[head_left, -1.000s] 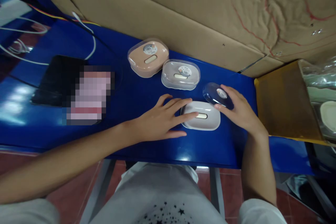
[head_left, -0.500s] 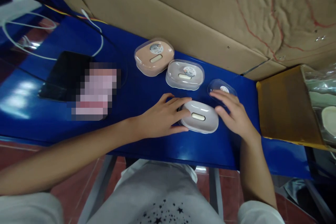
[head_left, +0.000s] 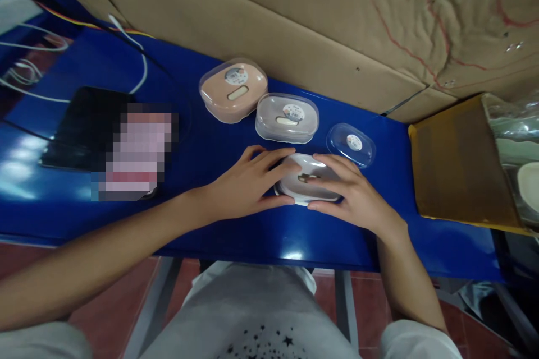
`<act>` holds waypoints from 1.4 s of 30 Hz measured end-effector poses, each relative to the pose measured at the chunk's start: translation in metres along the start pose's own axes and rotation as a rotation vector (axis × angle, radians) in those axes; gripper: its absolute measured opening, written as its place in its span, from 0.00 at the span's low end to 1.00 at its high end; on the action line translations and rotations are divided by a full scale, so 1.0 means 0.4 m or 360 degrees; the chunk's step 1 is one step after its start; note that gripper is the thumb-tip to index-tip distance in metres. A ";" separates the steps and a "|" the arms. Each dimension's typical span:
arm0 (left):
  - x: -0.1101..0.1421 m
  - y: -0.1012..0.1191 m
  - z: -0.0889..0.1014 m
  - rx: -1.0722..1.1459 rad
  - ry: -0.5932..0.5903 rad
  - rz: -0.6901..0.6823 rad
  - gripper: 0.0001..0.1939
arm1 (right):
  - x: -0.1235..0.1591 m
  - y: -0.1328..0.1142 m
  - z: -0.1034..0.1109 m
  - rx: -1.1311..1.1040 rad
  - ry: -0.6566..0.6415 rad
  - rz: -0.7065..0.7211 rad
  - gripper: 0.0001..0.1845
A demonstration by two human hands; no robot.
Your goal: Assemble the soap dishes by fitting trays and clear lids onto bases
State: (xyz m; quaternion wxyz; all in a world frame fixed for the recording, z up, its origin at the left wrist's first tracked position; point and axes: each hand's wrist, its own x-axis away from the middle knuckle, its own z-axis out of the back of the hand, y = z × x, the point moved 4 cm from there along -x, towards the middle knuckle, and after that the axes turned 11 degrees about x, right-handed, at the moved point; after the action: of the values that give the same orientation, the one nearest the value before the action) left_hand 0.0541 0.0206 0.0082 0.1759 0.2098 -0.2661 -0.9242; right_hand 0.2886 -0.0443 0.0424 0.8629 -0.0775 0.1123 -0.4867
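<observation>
A pale grey oval plastic box (head_left: pixel 302 190) with a small slot-shaped inset in its top sits on the blue table below the other boxes. My left hand (head_left: pixel 246 185) curves around its left end, fingertips on the rim and top. From the other side my right hand (head_left: pixel 357 193) grips the right end, one finger lying across the middle and partly covering the inset. Just above my right hand lies a clear oval lid (head_left: pixel 362 152) with a round white label. Behind are a lidded grey box (head_left: pixel 269 120) and a lidded peach box (head_left: pixel 217 92), both labelled.
On the left, a blurred-out phone (head_left: pixel 137 151) overlaps a black flat object (head_left: pixel 84 129), with white cables nearby. A cardboard carton (head_left: pixel 458 168) of plastic-wrapped pieces stands at the right. Brown cardboard (head_left: pixel 252 11) walls the back of the blue table (head_left: pixel 261 235).
My right hand has come left and down from beside the clear lid onto the grey box, uncovering the lid. My left hand stays on the box.
</observation>
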 end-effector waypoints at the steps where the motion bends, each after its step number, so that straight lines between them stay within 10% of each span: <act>1: 0.000 -0.001 -0.001 0.0010 -0.0002 0.0017 0.32 | -0.001 0.001 0.001 -0.0017 0.0020 0.0008 0.22; 9: 0.002 -0.002 -0.015 -0.0021 -0.0078 0.0074 0.42 | 0.013 0.062 0.051 0.0082 0.0239 -0.0248 0.22; 18: 0.004 0.018 -0.008 0.0033 -0.0174 -0.0077 0.13 | 0.017 0.113 0.042 0.0343 0.0207 -0.0460 0.26; 30: 0.003 0.037 -0.009 0.0155 -0.0265 -0.0168 0.21 | 0.018 0.103 0.015 0.0368 0.0022 -0.0416 0.36; 36: 0.004 0.041 -0.012 0.0126 -0.0264 -0.0183 0.23 | 0.043 0.189 0.025 0.0574 0.0232 -0.0923 0.36; 42: 0.003 0.042 -0.015 0.0115 -0.0251 -0.0180 0.21 | 0.034 0.254 0.001 0.0324 0.0225 -0.0850 0.31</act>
State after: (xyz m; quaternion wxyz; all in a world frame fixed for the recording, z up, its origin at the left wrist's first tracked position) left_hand 0.0597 0.0041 0.0129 0.0943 0.1571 -0.3000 -0.9362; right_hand 0.3789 -0.0036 0.0163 0.6976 0.0168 0.0985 -0.7095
